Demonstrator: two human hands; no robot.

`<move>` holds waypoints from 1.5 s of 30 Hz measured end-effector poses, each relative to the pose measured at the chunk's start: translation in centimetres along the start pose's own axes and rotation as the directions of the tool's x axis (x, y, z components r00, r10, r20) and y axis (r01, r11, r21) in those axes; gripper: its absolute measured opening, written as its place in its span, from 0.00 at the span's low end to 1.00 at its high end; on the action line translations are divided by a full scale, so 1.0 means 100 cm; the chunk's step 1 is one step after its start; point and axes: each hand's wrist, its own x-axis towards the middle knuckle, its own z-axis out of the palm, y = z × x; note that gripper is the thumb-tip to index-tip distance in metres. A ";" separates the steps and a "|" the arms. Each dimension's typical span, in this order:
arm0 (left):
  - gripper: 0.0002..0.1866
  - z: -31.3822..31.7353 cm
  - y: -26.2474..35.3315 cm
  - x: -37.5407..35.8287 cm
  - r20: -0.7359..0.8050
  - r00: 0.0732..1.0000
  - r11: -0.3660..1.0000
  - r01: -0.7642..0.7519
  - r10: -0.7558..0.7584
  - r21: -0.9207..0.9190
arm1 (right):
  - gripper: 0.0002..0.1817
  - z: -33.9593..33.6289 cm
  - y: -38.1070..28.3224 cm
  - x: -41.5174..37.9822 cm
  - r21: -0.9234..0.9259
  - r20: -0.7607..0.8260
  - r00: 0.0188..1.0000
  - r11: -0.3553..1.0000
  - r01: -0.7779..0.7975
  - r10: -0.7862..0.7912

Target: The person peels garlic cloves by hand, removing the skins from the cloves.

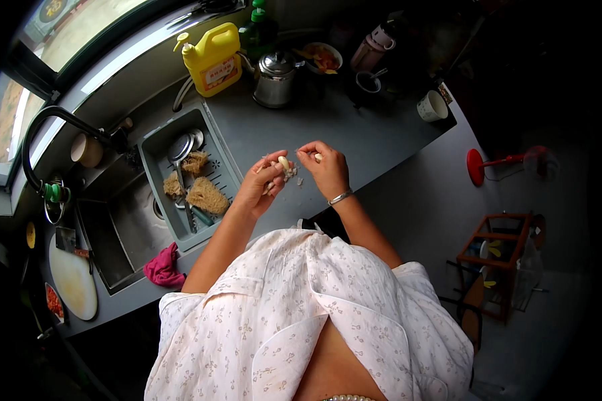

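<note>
The left hand held garlic cloves; right of that grip, the right hand pinched one clove.

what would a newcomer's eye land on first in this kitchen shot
The bright yellow plastic jug probably grabs attention first, standing at the back of the counter beside a steel pot. Next might come the magenta cloth at the near side of the sink, then the left hand and right hand holding pale garlic cloves mid-picture.

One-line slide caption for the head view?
Left hand and right hand hold garlic cloves over a grey counter, beside a tray of sponges.
</note>
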 end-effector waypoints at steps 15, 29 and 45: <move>0.24 0.003 -0.002 0.002 0.032 0.999 0.995 -0.001 -0.003 0.102 | 0.16 0.017 0.003 0.001 0.266 0.270 0.956 0.946 -0.186 0.112; 0.22 0.017 0.001 -0.001 -0.005 0.999 0.997 0.051 -0.050 0.052 | 0.12 0.011 0.034 0.002 0.729 0.665 0.741 -0.293 -0.619 0.088; 0.11 0.011 0.001 -0.001 -0.031 0.999 0.994 0.016 -0.019 -0.106 | 0.15 0.002 0.016 -0.005 0.810 0.584 0.792 -0.063 -0.583 0.179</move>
